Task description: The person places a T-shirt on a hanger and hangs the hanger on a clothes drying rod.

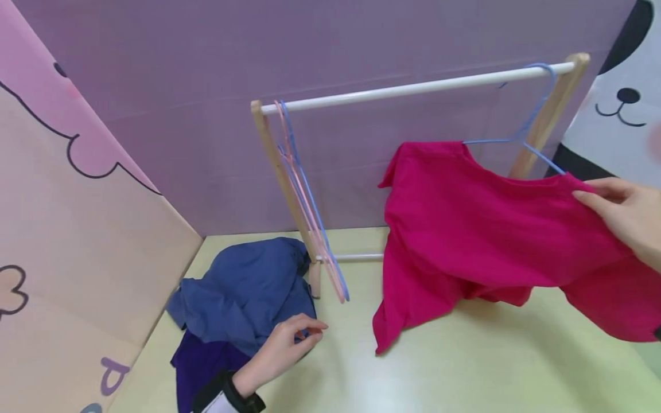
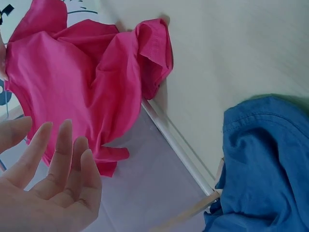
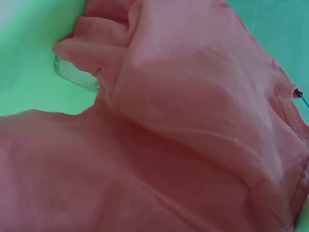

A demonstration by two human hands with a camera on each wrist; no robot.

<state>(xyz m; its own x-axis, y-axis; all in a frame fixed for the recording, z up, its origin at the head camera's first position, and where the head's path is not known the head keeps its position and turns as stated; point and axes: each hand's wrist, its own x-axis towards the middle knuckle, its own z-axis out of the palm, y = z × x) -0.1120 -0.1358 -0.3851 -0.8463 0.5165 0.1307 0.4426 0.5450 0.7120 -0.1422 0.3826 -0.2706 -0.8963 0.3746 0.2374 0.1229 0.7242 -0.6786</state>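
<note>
Magenta shirt is hanging above the worktop, toward its back right corner, on a blue hanger that is hooking over the white rail beside the right-hand post. Right hand is pinching the cloth at the shoulder nearer the worktop's right edge, thumb against fingers; both hanger arms are running in at the neckline, their tips hiding under fabric, so cannot tell how far each is reaching. Left hand is hovering, holding nothing, fingers loosely bent and apart, beside a blue garment that is lying over purple cloth toward the back left corner. The shoulders are sitting unevenly, the neckline sagging. My reading: the shirt is needing straightening on its hanger. Drawing the pinched shoulder gently outward along the hanger arm is seeming safer than tugging downward, which is risking swinging the hook; the free left hand is probably best serving by steadying the opposite shoulder.
</note>
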